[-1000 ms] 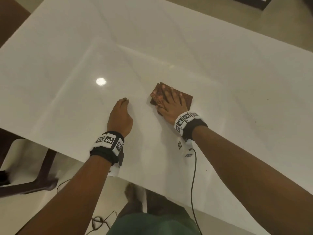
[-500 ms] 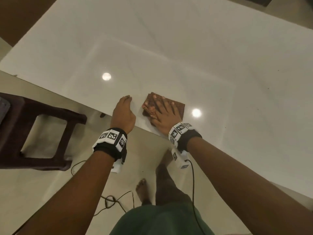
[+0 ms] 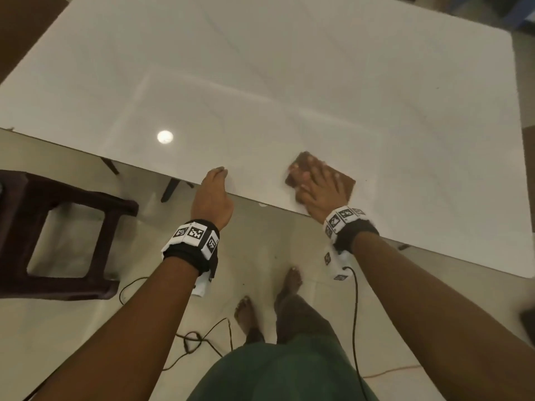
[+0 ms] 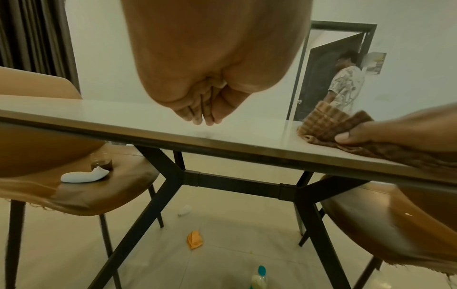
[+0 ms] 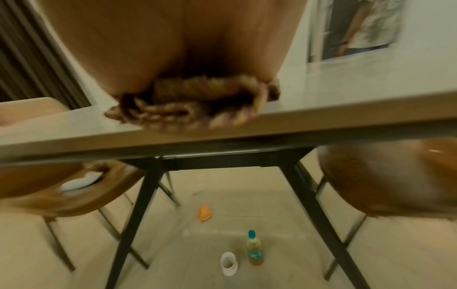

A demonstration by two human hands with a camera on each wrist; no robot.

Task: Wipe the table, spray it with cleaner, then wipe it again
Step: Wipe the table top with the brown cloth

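The right hand [image 3: 320, 195] lies flat on a brown cloth [image 3: 341, 180] at about 5 o'clock on the white desk [image 3: 289, 82], right at its near edge; the fingers are spread and straight, pressing the cloth down, and the left wrist view shows the thumb [image 4: 346, 136] laid on the waffle-textured cloth [image 4: 323, 121], whose far corner curls upward. The left hand [image 3: 212, 198] hovers at the near edge around 7 o'clock, its grip released: fingers together, gently bent, their tips just above or barely touching the desk [image 4: 148, 117], holding nothing. The two hands are well apart. A bright lamp reflection [image 3: 165, 137] sits on the desk at roughly 8 o'clock. Both wrists carry black bands with square black-and-white marker tags [image 3: 194, 233]; no words can be read on them. Under the desk, on the floor, stands a bottle [image 5: 254, 248] of yellowish liquid with a teal cap and a blue label, the print too blurred to read, perhaps the cleaner. Beside it lies a white cup [image 5: 229, 263], and farther off an orange scrap [image 5: 204, 212]. Tan chairs [image 4: 103, 185] flank the black desk legs [image 4: 237, 181]; one seat holds a white object [image 4: 84, 176]. A dark stool [image 3: 58, 235] stands at the left, and another person [image 4: 346, 82] stands by a dark door.
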